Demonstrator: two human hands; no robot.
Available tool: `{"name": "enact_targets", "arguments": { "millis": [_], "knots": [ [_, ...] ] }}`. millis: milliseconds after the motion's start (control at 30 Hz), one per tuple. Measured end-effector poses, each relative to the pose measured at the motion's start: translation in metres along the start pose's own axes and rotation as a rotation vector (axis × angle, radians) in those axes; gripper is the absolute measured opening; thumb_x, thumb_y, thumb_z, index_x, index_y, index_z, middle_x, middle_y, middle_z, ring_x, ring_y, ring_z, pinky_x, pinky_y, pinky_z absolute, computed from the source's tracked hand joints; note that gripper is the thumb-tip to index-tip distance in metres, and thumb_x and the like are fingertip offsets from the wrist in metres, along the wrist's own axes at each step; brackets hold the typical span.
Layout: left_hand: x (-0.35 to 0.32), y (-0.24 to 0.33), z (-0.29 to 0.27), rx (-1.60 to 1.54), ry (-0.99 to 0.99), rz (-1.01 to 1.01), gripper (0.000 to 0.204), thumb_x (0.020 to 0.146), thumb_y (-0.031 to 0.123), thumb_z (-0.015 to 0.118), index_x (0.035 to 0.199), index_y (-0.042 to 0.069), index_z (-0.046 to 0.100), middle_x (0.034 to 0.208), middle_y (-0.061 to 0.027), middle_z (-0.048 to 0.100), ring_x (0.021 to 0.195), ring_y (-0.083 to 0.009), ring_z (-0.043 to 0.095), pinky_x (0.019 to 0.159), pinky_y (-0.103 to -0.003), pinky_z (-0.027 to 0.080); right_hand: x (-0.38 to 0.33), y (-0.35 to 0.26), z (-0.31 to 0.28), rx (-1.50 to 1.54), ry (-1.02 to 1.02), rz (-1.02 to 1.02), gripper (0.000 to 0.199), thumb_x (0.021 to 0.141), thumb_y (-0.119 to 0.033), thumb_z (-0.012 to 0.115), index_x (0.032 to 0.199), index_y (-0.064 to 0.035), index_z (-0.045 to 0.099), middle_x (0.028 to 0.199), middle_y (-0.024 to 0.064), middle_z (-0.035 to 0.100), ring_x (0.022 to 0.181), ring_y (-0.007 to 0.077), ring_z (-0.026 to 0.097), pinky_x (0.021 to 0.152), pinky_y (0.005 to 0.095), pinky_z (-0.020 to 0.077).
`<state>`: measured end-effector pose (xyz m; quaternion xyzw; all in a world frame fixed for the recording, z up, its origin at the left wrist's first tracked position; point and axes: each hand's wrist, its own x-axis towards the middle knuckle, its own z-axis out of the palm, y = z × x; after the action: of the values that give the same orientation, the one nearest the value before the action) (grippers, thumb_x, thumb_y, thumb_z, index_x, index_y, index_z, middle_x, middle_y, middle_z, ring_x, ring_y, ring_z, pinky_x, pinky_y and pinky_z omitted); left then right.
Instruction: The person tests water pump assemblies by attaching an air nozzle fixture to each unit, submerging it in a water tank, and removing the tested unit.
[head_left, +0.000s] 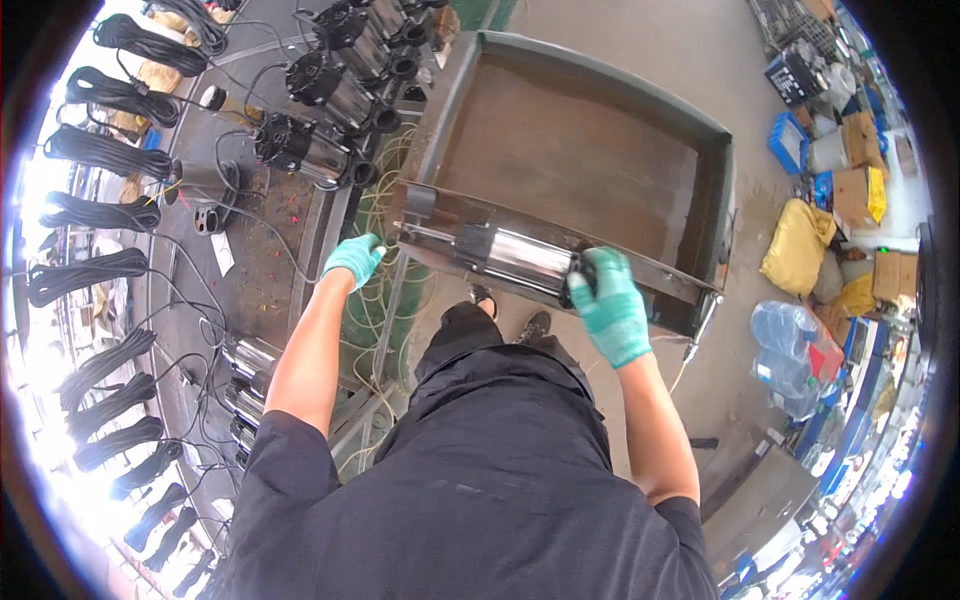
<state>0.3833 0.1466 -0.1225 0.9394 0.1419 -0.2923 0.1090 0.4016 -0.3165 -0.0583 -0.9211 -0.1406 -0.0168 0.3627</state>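
A shiny steel pump cylinder [515, 258] with a black end cap lies sideways on the near rim of a large rusty metal tray [560, 150]. My right hand [608, 305], in a teal glove, grips the black cap end of the cylinder. My left hand [355, 257], also gloved in teal, is closed at the thin shaft end of the cylinder near the tray's left corner; what it pinches is too small to tell.
Several similar steel pumps [320, 120] with black heads lie in a row on the workbench at upper left, with coiled black cables [100, 150] along its edge. More pumps [245, 385] lie at lower left. Yellow sacks [795, 245], water bottles and boxes crowd the right.
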Motion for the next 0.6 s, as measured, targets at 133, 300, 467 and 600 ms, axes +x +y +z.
{"name": "enact_targets", "arguments": {
  "millis": [133, 300, 467, 600],
  "knots": [
    [-0.006, -0.015, -0.005, -0.247, 0.081, 0.081, 0.044, 0.104, 0.042, 0.062, 0.123, 0.002, 0.07, 0.115, -0.0259, 0.073, 0.109, -0.0463, 0.068, 0.093, -0.049, 0.054, 0.048, -0.02, 0.006, -0.253, -0.424, 0.085, 0.018, 0.095, -0.022, 0.063, 0.105, -0.0081, 0.066, 0.115, 0.0182, 0.069, 0.096, 0.0442, 0.07, 0.084, 0.0515, 0.0568],
    [-0.028, -0.022, -0.051, -0.233, 0.084, 0.122, 0.05, 0.104, 0.049, 0.061, 0.12, 0.003, 0.071, 0.111, -0.0239, 0.074, 0.107, -0.0459, 0.068, 0.091, -0.05, 0.054, 0.08, -0.007, -0.035, -0.05, -0.411, 0.239, 0.009, 0.091, -0.01, 0.064, 0.098, -0.0062, 0.067, 0.09, 0.021, 0.072, 0.086, 0.0416, 0.07, 0.078, 0.0474, 0.0546],
    [-0.051, -0.012, -0.104, -0.234, -0.011, 0.236, 0.041, 0.102, 0.045, 0.065, 0.108, 0.005, 0.072, 0.085, -0.0201, 0.071, 0.082, -0.042, 0.068, 0.077, -0.047, 0.053, 0.109, 0.003, -0.107, 0.03, -0.265, 0.286, 0.009, 0.091, -0.001, 0.057, 0.097, -0.0029, 0.064, 0.081, 0.0147, 0.069, 0.074, 0.0231, 0.065, 0.074, 0.0373, 0.0537],
    [-0.028, 0.041, -0.097, -0.167, 0.151, 0.479, 0.038, 0.104, 0.047, 0.06, 0.11, 0.011, 0.071, 0.091, -0.016, 0.071, 0.089, -0.0385, 0.07, 0.076, -0.046, 0.054, 0.144, 0.028, -0.103, -0.265, -0.293, 0.243, 0.009, 0.092, -0.008, 0.063, 0.1, -0.0036, 0.064, 0.087, 0.0202, 0.071, 0.081, 0.0364, 0.069, 0.076, 0.0427, 0.0545]
  ]
}}
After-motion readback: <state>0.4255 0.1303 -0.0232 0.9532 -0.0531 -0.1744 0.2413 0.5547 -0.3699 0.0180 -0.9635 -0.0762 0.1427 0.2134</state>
